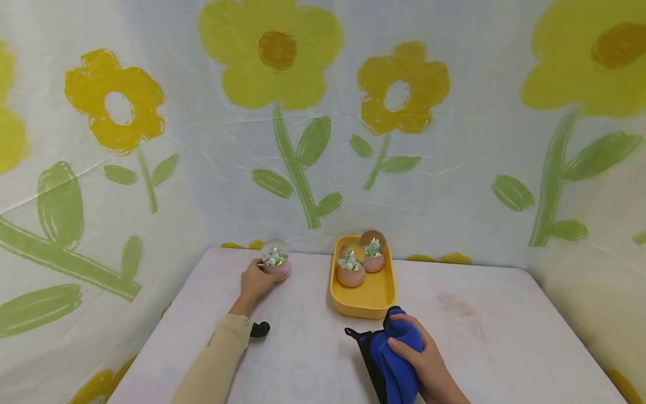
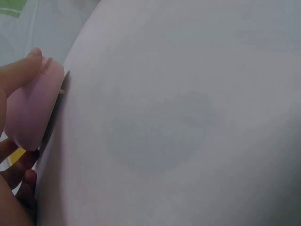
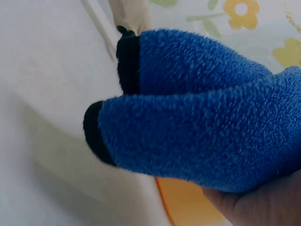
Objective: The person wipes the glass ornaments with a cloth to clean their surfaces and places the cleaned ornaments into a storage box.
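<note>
At the back left of the table, my left hand (image 1: pixel 255 282) grips the pink base of a snow globe (image 1: pixel 275 255) with a small green-and-white figure inside. In the left wrist view, thumb and fingers lie on either side of that pink base (image 2: pixel 35 106); whether it touches the table I cannot tell. My right hand (image 1: pixel 423 359) holds a bunched blue cloth (image 1: pixel 398 350) with black edging and a hanging loop, in front of the yellow tray. Fluffy folds of the cloth (image 3: pixel 188 127) fill the right wrist view and hide most of the fingers.
A yellow tray (image 1: pixel 365 311) stands at the back middle of the table (image 1: pixel 303 348). Two snow globes, a nearer one (image 1: pixel 350 275) and a farther one (image 1: pixel 374 264), stand in it. Behind the table hangs a flower-printed curtain (image 1: pixel 227 157).
</note>
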`<state>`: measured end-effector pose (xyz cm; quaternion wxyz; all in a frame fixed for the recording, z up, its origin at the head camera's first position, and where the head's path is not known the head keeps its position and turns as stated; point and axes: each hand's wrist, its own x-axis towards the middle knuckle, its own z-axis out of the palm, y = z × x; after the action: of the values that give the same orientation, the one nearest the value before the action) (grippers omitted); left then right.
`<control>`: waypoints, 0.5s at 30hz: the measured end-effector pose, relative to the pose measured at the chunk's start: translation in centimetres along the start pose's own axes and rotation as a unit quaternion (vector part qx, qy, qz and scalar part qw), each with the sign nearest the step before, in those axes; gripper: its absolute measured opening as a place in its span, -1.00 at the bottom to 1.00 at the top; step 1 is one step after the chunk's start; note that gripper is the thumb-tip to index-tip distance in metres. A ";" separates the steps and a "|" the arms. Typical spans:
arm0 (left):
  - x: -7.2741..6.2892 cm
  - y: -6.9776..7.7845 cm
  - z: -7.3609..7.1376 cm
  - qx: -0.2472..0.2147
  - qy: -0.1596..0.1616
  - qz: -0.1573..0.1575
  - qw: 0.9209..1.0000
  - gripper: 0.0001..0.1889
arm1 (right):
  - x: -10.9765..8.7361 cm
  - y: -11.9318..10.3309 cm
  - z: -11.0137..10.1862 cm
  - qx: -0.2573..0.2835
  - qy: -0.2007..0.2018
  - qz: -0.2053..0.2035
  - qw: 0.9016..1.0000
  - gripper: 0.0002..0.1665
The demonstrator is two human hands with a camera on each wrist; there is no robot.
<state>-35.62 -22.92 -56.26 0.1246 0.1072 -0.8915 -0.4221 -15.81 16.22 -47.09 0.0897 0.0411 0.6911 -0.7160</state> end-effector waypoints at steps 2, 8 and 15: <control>0.1 0.1 0.3 0.020 0.002 -0.010 1.000 -0.07 | -0.2 0.4 -0.2 -0.007 0.011 0.000 1.000 -0.36; 0.0 0.5 0.1 0.025 0.012 -0.018 0.999 -0.05 | -0.1 1.3 -0.4 -0.007 0.021 0.005 1.000 -0.37; -1.8 1.0 0.6 -0.015 0.038 -0.017 0.999 -0.15 | 0.1 1.5 -0.9 0.000 0.034 0.012 0.999 -0.37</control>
<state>-34.18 -21.36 -56.09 0.1527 0.1363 -0.8779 -0.4328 -15.72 17.04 -48.59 0.0746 0.0739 0.6935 -0.7127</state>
